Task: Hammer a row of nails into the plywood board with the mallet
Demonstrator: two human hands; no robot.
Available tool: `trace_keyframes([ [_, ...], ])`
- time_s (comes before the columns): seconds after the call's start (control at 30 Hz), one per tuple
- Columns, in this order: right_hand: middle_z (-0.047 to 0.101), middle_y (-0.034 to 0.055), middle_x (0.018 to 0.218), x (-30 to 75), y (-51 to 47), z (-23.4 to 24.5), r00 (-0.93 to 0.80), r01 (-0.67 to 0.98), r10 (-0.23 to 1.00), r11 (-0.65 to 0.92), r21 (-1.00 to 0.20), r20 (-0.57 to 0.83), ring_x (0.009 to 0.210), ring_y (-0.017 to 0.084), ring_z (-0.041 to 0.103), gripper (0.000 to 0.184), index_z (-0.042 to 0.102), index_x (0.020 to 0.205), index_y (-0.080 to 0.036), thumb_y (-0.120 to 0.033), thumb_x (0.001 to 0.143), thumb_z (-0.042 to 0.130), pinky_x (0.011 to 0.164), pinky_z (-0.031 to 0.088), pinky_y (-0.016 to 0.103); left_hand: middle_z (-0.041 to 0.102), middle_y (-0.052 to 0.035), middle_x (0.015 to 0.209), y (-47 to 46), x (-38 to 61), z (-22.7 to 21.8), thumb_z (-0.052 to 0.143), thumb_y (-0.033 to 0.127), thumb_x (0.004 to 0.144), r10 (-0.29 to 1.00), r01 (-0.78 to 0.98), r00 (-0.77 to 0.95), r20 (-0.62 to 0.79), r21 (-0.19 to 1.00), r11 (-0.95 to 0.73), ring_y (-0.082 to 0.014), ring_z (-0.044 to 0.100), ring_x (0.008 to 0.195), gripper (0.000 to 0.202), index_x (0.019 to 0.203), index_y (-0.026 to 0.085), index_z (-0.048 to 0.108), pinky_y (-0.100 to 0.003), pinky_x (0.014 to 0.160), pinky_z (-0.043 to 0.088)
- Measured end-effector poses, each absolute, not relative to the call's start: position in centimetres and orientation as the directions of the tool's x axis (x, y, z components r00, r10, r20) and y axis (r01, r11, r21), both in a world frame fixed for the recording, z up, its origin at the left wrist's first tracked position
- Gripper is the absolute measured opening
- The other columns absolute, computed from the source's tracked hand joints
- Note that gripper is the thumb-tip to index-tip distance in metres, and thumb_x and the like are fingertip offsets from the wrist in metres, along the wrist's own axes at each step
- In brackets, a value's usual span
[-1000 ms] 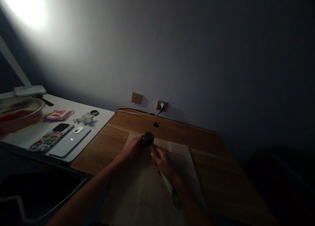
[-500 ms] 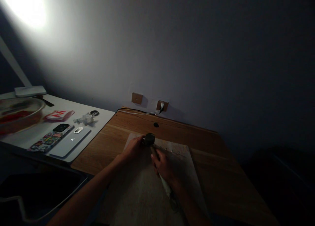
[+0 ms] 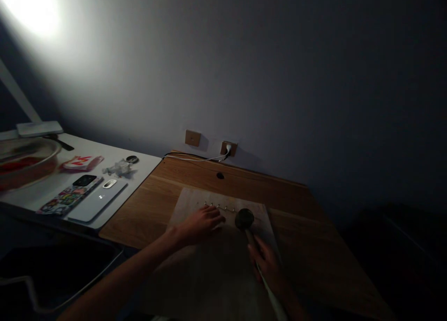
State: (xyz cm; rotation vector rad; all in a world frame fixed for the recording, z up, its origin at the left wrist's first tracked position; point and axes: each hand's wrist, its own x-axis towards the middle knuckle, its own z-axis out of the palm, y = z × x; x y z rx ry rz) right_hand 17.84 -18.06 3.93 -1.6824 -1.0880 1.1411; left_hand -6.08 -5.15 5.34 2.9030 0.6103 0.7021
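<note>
In the head view, my right hand (image 3: pixel 267 260) is closed around the handle of a mallet (image 3: pixel 244 219) with a dark, round head. The mallet's head is over the upper right part of a pale wooden board (image 3: pixel 220 274). A row of several small nails (image 3: pixel 219 206) stands upright along the board's far side, left of the mallet head. My left hand (image 3: pixel 200 224) is just below that row, palm down, with its fingers loosely apart and nothing visible in them. Dim light hides fine detail around both hands.
The board lies on a brown wooden table (image 3: pixel 157 195). On the white table (image 3: pixel 146 165) at left are two phones (image 3: pixel 98 200), a crumpled clear bag (image 3: pixel 120 168), a red-and-white packet (image 3: pixel 82 162) and a large bowl (image 3: pixel 52 148). A plugged-in cable (image 3: pixel 195 160) runs along the wall.
My right hand and the mallet have moved right and slightly towards me. My left hand has come away from beside the mallet head and now lies lower, uncovering more nails.
</note>
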Motion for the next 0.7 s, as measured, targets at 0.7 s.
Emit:
trace_keyframes([
  [0.7, 0.058, -0.0023, 0.066, 18.3, -19.2, 2.1, 0.325, 0.151, 0.913, -0.307, -0.94, -0.246, 0.057, 0.016, 0.058, 0.079, 0.065, 0.124, -0.019, -0.077, 0.071, 0.067, 0.047, 0.045, 0.025, 0.066, -0.0087, 0.097, -4.3, -7.3, 3.9, 0.048, 0.012, 0.099, 0.507, 0.488, 0.798, 0.326, 0.143, -0.861, -0.0221, 0.057, 0.089, 0.013, 0.102, 0.017, 0.06, -0.034, 0.084, 0.045],
])
